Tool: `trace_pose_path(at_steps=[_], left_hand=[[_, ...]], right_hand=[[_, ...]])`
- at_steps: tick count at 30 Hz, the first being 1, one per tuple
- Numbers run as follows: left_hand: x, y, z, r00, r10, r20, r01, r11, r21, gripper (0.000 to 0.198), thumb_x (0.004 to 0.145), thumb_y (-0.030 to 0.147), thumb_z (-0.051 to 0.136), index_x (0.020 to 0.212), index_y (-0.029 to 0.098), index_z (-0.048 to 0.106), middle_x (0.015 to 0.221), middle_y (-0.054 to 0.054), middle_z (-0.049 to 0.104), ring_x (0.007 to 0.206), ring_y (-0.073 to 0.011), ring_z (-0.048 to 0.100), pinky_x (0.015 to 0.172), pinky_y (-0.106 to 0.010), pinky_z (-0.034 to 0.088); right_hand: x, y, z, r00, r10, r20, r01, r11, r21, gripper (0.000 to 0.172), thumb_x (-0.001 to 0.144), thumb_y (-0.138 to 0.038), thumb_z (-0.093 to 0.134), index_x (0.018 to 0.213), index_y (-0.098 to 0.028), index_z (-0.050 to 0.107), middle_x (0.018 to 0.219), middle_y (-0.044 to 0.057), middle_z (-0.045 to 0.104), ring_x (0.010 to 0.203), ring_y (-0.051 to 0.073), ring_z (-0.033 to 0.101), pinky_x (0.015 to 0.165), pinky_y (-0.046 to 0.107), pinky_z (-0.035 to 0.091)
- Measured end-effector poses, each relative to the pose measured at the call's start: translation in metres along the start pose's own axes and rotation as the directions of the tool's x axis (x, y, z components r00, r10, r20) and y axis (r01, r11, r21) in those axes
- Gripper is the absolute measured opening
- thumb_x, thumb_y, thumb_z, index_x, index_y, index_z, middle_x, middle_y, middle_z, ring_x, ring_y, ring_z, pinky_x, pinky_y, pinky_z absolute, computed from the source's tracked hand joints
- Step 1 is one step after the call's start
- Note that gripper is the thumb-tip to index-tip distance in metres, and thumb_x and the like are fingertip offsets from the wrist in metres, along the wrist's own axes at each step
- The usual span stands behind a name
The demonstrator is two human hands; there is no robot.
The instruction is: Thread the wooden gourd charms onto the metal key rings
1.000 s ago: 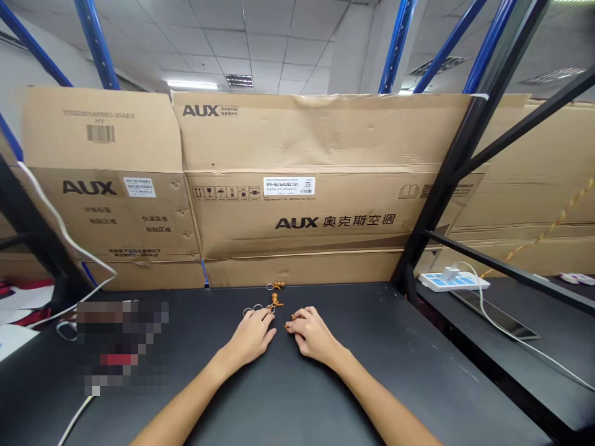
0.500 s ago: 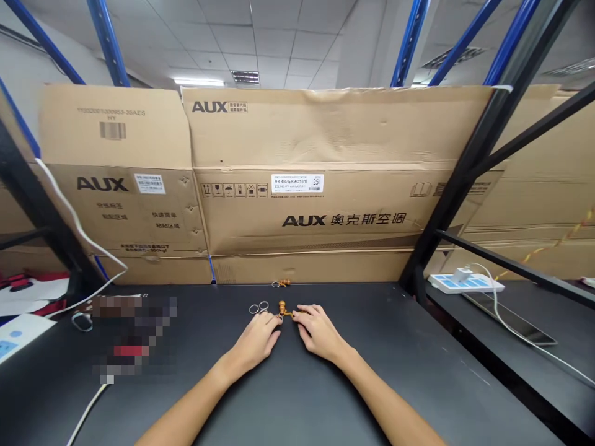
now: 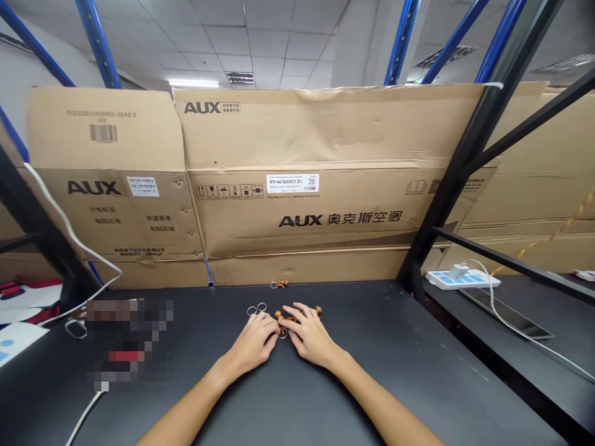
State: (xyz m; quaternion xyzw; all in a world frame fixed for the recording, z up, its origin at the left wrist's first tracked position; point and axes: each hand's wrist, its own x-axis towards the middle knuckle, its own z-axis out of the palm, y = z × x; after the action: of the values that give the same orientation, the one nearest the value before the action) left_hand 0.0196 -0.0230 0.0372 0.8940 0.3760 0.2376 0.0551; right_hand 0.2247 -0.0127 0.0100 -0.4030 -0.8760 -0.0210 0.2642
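A wooden gourd-shaped keychain pendant [image 3: 279,314] lies on the dark tabletop between my hands, with more brown beads partly hidden under my fingers. My left hand [image 3: 253,341] is closed, its fingertips at a metal key ring [image 3: 282,334] beside the pendant. Over the beads and cord, my right hand [image 3: 310,334] rests with its fingers stretched out and apart. Another round brown bead [image 3: 318,310] shows beyond the right fingers. Two loose metal rings [image 3: 257,308] lie just past my left hand.
Farther back lies another small keychain [image 3: 280,284] near the cardboard box [image 3: 302,266]. A white cable [image 3: 88,409] and a pixelated area are on the left. Black rack posts [image 3: 446,186] stand at the sides. To the right are a power strip [image 3: 446,280] and a flat dark device [image 3: 506,313].
My right hand has shifted left over the beads and its fingers have spread. The ring is now lower, closer to me, and a bead has appeared beyond the right fingers. The view shifted slightly.
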Motion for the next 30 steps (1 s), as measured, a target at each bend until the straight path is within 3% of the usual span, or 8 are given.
trace_pose_path(at_steps=[4,9,19,24,30], left_hand=[[0.000,0.001,-0.002,0.998,0.062,0.014,-0.062,0.998,-0.028,0.018,0.089,0.012,0.045,0.089,0.021,0.061,0.091,-0.003,0.065,0.093,-0.0197,0.054,0.088,-0.036,0.039],[-0.001,-0.001,-0.003,0.994,0.106,0.009,-0.106,0.994,-0.028,0.018,0.089,0.012,0.046,0.090,0.021,0.060,0.092,-0.002,0.064,0.093,-0.0191,0.055,0.086,-0.034,0.040],[0.000,0.000,-0.006,0.994,0.102,0.033,-0.101,0.994,-0.033,0.013,0.092,0.022,0.048,0.089,0.022,0.061,0.093,-0.002,0.062,0.091,-0.0179,0.055,0.086,-0.032,0.041],[-0.001,0.000,-0.001,0.999,0.038,-0.010,-0.038,0.999,-0.020,0.015,0.088,0.035,0.058,0.085,0.020,0.061,0.100,-0.004,0.060,0.095,-0.0210,0.054,0.088,-0.037,0.041],[0.001,-0.006,0.007,1.000,0.014,-0.018,-0.016,0.995,-0.101,0.018,0.093,0.026,0.048,0.087,0.022,0.064,0.107,-0.005,0.059,0.099,-0.0201,0.053,0.090,-0.037,0.041]], right_hand=[[0.002,0.001,0.001,1.000,-0.027,0.006,0.027,0.999,-0.019,0.019,0.089,-0.019,0.049,0.099,-0.026,0.065,0.132,0.003,0.051,0.125,0.028,0.036,0.101,0.046,0.034],[0.003,0.001,0.001,1.000,-0.020,0.001,0.020,1.000,-0.003,0.013,0.090,-0.019,0.049,0.089,-0.021,0.061,0.121,0.007,0.055,0.121,0.027,0.038,0.099,0.044,0.037],[0.005,-0.004,-0.001,1.000,-0.008,-0.023,0.010,0.997,0.081,0.016,0.090,-0.011,0.043,0.088,-0.019,0.056,0.102,0.009,0.056,0.104,0.023,0.045,0.090,0.040,0.042],[0.004,-0.007,0.000,0.999,0.008,-0.051,0.001,0.983,0.182,0.014,0.090,-0.011,0.043,0.085,-0.019,0.053,0.100,0.008,0.056,0.099,0.021,0.046,0.087,0.038,0.042],[0.004,-0.008,0.001,0.996,0.047,-0.079,-0.025,0.965,0.261,0.014,0.090,-0.012,0.044,0.083,-0.020,0.053,0.099,0.008,0.055,0.097,0.022,0.047,0.087,0.040,0.043]])
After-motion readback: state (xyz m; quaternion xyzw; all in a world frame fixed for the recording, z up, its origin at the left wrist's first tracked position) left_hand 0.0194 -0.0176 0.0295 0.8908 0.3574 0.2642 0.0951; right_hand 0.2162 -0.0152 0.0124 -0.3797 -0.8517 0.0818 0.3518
